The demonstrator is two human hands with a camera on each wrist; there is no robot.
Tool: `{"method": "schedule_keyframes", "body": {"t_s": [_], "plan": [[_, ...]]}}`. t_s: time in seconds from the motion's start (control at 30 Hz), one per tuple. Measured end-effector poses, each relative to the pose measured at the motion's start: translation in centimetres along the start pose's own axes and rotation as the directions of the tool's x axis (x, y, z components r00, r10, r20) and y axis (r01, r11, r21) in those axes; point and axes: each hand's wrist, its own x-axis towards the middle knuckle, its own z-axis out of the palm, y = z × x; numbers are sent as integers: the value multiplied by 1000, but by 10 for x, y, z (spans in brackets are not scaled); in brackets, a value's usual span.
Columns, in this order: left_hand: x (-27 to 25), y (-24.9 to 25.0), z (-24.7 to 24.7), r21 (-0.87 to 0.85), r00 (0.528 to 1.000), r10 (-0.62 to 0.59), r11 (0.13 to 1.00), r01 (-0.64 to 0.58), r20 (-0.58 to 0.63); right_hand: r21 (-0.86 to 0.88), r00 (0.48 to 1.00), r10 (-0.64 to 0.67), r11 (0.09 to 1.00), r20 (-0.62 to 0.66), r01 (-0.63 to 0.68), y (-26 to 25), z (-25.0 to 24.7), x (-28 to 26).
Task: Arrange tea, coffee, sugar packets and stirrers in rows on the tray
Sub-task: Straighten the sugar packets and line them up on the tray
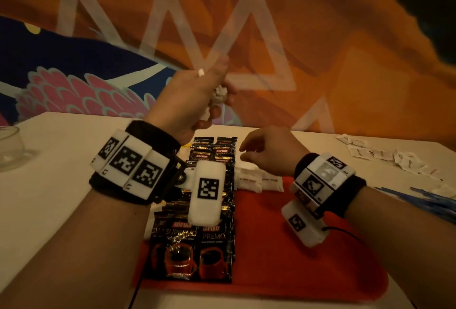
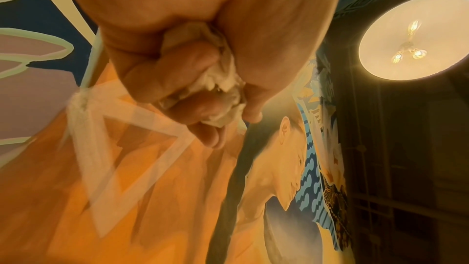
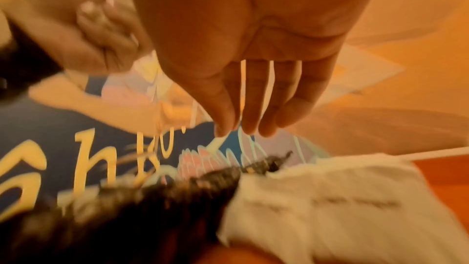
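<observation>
the left hand (image 1: 190,101) is raised above the far edge of the red tray (image 1: 308,271), fingers curled round a bunch of white sugar packets (image 1: 219,95); the right hand (image 1: 269,153) hovers lower, fingers relaxed and nearly straight, holding nothing; just beneath its fingertips lie white sugar sachets (image 1: 259,181) on the tray; left of them, under the left wrist, black coffee sachets (image 1: 192,249) run in two overlapping rows; more white packets (image 1: 394,158) lie scattered on the desk (image 1: 49,197) well right of the right hand.
</observation>
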Motion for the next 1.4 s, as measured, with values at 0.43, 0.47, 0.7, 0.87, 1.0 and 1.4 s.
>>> {"method": "schedule_keyframes", "body": {"t_s": [0.43, 0.47, 0.7, 0.87, 1.0, 1.4], "plan": [[-3, -6, 17, -32, 987, -104, 994, 109, 120, 613, 910, -121, 703, -396, 361, -40, -35, -24], [-3, -7, 18, -11, 987, -107, 994, 109, 120, 614, 910, -131, 700, -392, 365, -42, -34, -24], [-2, -10, 17, 83, 993, 23, 996, -33, 115, 752, 915, 41, 585, -401, 304, -33, -36, -21], [0, -13, 16, 30, 985, 168, 985, -169, 26, 836, 927, 139, 494, -349, 240, -31, -37, -19], [2, -16, 17, -83, 986, 165, 983, -164, 10, 945, 953, 207, 289, -220, 155, -36, -39, -19], [1, -19, 20, -71, 991, 110, 992, -105, 79, 930, 951, 179, 315, -253, 188, -38, -38, -20]]}}
